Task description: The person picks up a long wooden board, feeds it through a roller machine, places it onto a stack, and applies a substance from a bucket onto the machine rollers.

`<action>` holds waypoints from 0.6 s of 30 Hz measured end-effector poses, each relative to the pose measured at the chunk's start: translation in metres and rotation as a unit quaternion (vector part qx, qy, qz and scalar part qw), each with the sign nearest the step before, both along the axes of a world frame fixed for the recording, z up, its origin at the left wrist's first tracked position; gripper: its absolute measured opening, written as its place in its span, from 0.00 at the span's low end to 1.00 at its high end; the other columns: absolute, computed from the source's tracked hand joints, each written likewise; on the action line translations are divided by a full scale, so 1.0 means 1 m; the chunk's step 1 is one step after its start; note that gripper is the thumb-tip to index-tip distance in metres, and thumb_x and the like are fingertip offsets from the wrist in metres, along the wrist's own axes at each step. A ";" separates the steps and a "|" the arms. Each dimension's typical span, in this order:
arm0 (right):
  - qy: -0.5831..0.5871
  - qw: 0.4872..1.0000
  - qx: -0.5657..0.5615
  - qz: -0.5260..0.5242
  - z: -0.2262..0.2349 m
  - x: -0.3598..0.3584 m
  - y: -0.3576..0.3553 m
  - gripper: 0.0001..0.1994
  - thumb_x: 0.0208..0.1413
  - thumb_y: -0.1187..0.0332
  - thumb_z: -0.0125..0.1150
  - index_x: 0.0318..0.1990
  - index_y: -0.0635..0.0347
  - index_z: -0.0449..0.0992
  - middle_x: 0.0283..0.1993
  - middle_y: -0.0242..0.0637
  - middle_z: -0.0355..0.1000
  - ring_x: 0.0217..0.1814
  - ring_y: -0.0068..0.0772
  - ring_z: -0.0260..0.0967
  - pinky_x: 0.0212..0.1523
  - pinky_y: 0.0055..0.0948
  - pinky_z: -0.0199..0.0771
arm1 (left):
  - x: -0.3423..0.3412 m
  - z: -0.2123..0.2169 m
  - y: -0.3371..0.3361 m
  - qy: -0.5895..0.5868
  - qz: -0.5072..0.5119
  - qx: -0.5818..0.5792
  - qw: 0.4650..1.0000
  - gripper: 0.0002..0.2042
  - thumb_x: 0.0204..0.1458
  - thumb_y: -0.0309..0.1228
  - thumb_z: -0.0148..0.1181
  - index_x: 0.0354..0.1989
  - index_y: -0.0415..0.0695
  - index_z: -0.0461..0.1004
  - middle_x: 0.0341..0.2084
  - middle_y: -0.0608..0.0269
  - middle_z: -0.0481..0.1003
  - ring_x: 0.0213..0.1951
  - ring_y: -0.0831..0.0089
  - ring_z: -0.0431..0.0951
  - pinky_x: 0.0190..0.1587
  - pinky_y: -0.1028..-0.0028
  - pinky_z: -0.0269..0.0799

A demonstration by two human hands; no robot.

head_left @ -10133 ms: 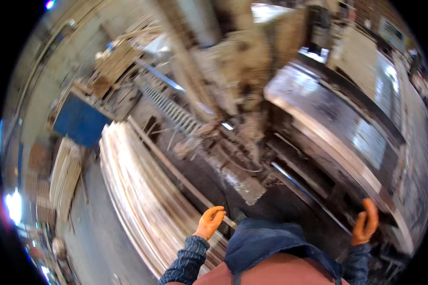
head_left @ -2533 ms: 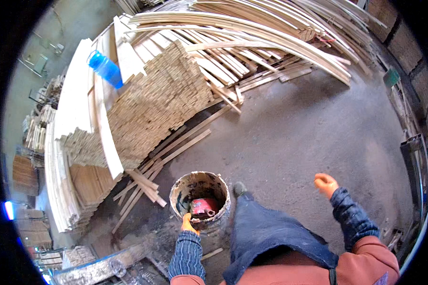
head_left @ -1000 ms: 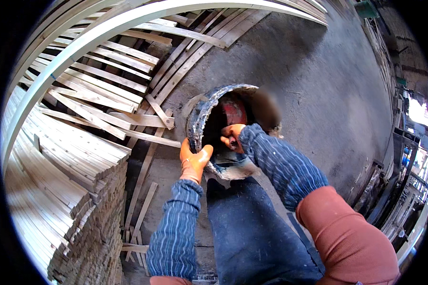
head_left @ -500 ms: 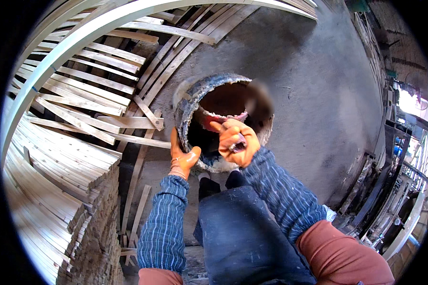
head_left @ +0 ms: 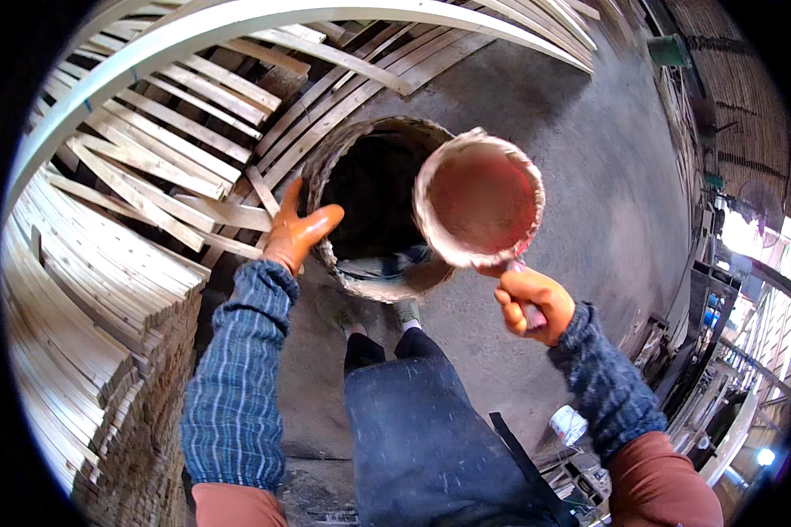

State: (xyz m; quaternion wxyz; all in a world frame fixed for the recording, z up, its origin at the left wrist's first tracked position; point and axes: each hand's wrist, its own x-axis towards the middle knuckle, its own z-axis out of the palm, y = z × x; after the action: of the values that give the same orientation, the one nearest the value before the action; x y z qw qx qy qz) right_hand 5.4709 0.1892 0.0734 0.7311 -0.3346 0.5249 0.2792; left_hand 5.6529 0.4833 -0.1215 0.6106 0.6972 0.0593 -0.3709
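A round, crusted drum [head_left: 360, 285] with a dark interior stands in front of my feet. My left hand [head_left: 294, 233], in an orange rubber glove, grips its left rim, thumb over the opening and fingers along the outside. In my right hand [head_left: 540, 303], gloved alike, is the handle of a round dipper [head_left: 479, 198]. The dipper is held up over the drum's right edge. Its reddish inside faces me and its rim is caked with pale residue; motion blurs whatever is in it.
Long wooden strips [head_left: 176, 149] lie in loose piles at the upper left. A tall stack of strips [head_left: 79, 334] stands on the left. Beyond the drum spreads the grey concrete floor [head_left: 589, 176]. Metal framework [head_left: 694, 325] runs along the right, and a white container [head_left: 569, 425] sits nearby.
My right hand has lifted the dipper out of the drum and swung it to the right. My left hand remains at the rim, and the view has shifted slightly.
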 end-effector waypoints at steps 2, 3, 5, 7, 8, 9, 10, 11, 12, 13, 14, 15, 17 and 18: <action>0.041 0.963 -0.122 0.238 0.009 -0.002 -0.013 0.20 0.57 0.64 0.60 0.55 0.59 0.65 0.34 0.34 0.72 0.25 0.28 0.73 0.23 0.31 0.73 | 0.011 0.012 0.001 -0.037 -0.059 0.053 0.996 0.56 0.38 0.53 0.75 0.70 0.32 0.52 0.66 0.41 0.62 0.67 0.55 0.62 0.68 0.67 0.56; 0.028 0.911 -0.209 0.355 0.006 -0.001 -0.017 0.20 0.55 0.65 0.60 0.54 0.59 0.65 0.33 0.37 0.72 0.25 0.32 0.74 0.24 0.34 0.74 | 0.013 0.019 -0.001 -0.062 -0.071 0.060 0.994 0.56 0.37 0.56 0.74 0.70 0.32 0.54 0.64 0.39 0.63 0.67 0.55 0.63 0.68 0.67 0.57; -0.047 0.767 -0.341 0.542 -0.008 0.008 -0.024 0.20 0.53 0.66 0.61 0.52 0.59 0.65 0.33 0.43 0.73 0.27 0.40 0.76 0.26 0.40 0.77 | 0.016 0.031 -0.009 -0.096 -0.108 0.090 0.985 0.56 0.36 0.57 0.74 0.69 0.32 0.55 0.64 0.39 0.64 0.66 0.54 0.64 0.68 0.67 0.57; -0.192 0.468 -0.497 0.705 -0.040 0.031 -0.027 0.17 0.52 0.69 0.58 0.50 0.58 0.67 0.35 0.53 0.76 0.30 0.52 0.78 0.32 0.46 0.79 | 0.013 0.039 -0.021 -0.124 -0.153 0.149 0.969 0.56 0.35 0.60 0.71 0.68 0.32 0.56 0.63 0.35 0.64 0.65 0.50 0.65 0.67 0.64 0.59; -0.196 0.423 -0.499 0.731 -0.054 0.045 -0.029 0.19 0.52 0.70 0.58 0.52 0.56 0.66 0.37 0.51 0.76 0.35 0.53 0.78 0.34 0.47 0.80 | 0.009 0.042 -0.027 -0.126 -0.163 0.138 0.969 0.56 0.35 0.60 0.71 0.69 0.35 0.57 0.63 0.34 0.64 0.65 0.48 0.65 0.67 0.63 0.60; -0.141 0.373 -0.484 0.779 -0.071 0.060 -0.026 0.20 0.51 0.71 0.58 0.54 0.54 0.65 0.38 0.50 0.76 0.39 0.53 0.78 0.35 0.48 0.80 | 0.006 0.043 -0.032 -0.141 -0.167 0.125 0.968 0.56 0.34 0.61 0.70 0.69 0.37 0.57 0.62 0.34 0.64 0.65 0.46 0.65 0.66 0.62 0.61; -0.139 0.359 -0.496 0.779 -0.086 0.074 -0.023 0.17 0.54 0.70 0.55 0.52 0.54 0.66 0.39 0.50 0.77 0.41 0.52 0.78 0.37 0.46 0.81 | 0.002 0.044 -0.041 -0.134 -0.186 0.174 0.958 0.56 0.34 0.61 0.69 0.70 0.40 0.57 0.62 0.34 0.65 0.64 0.45 0.66 0.66 0.60 0.61; -0.145 0.344 -0.509 0.776 -0.102 0.087 -0.017 0.14 0.57 0.69 0.52 0.51 0.54 0.67 0.40 0.49 0.77 0.43 0.50 0.79 0.40 0.45 0.81 | -0.003 0.043 -0.049 -0.141 -0.198 0.216 0.946 0.55 0.33 0.61 0.69 0.70 0.42 0.58 0.61 0.34 0.65 0.64 0.44 0.66 0.66 0.59 0.62; -0.104 0.338 -0.485 0.800 -0.118 0.099 -0.009 0.13 0.60 0.68 0.48 0.52 0.54 0.69 0.41 0.48 0.78 0.42 0.48 0.79 0.40 0.43 0.81 | -0.006 0.043 -0.054 -0.134 -0.197 0.214 0.947 0.54 0.33 0.62 0.68 0.71 0.48 0.58 0.61 0.35 0.66 0.63 0.43 0.66 0.66 0.58 0.62; -0.104 0.340 -0.475 0.805 -0.134 0.111 -0.002 0.14 0.63 0.67 0.45 0.53 0.53 0.70 0.42 0.47 0.79 0.42 0.46 0.79 0.39 0.42 0.81 | -0.008 0.042 -0.061 -0.144 -0.195 0.217 0.945 0.52 0.35 0.60 0.67 0.71 0.49 0.58 0.61 0.35 0.66 0.63 0.43 0.66 0.66 0.58 0.62; -0.079 0.326 -0.459 0.823 -0.146 0.119 0.005 0.14 0.62 0.67 0.45 0.53 0.53 0.70 0.42 0.47 0.79 0.41 0.46 0.79 0.39 0.42 0.81 | -0.010 0.043 -0.066 -0.168 -0.190 0.229 0.940 0.53 0.34 0.61 0.67 0.70 0.45 0.59 0.60 0.35 0.67 0.63 0.45 0.68 0.65 0.60 0.63; -0.066 0.322 -0.446 0.832 -0.152 0.119 0.008 0.14 0.62 0.67 0.46 0.53 0.53 0.70 0.41 0.46 0.78 0.41 0.45 0.79 0.38 0.42 0.81 | -0.011 0.043 -0.072 -0.171 -0.192 0.250 0.934 0.53 0.34 0.61 0.66 0.69 0.41 0.60 0.59 0.35 0.69 0.62 0.47 0.70 0.64 0.62 0.64; -0.043 0.311 -0.420 0.851 -0.157 0.117 0.011 0.14 0.61 0.67 0.46 0.53 0.53 0.70 0.40 0.46 0.78 0.40 0.44 0.79 0.37 0.41 0.81 | -0.011 0.046 -0.080 -0.140 -0.183 0.253 0.940 0.51 0.35 0.59 0.65 0.70 0.46 0.60 0.59 0.36 0.69 0.61 0.47 0.70 0.63 0.61 0.64; -0.035 0.306 -0.406 0.861 -0.154 0.114 0.011 0.14 0.60 0.68 0.47 0.53 0.53 0.70 0.40 0.45 0.78 0.39 0.44 0.78 0.37 0.41 0.81 | -0.012 0.048 -0.083 -0.149 -0.194 0.272 0.931 0.50 0.35 0.59 0.64 0.70 0.50 0.60 0.60 0.37 0.67 0.62 0.46 0.68 0.64 0.60 0.63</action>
State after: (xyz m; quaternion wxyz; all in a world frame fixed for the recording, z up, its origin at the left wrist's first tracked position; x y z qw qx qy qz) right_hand 5.5846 0.1999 -0.0811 -0.1341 -0.8604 -0.0393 0.4900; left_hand 5.6408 0.4006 -0.0732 0.3159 0.8816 -0.0700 -0.3436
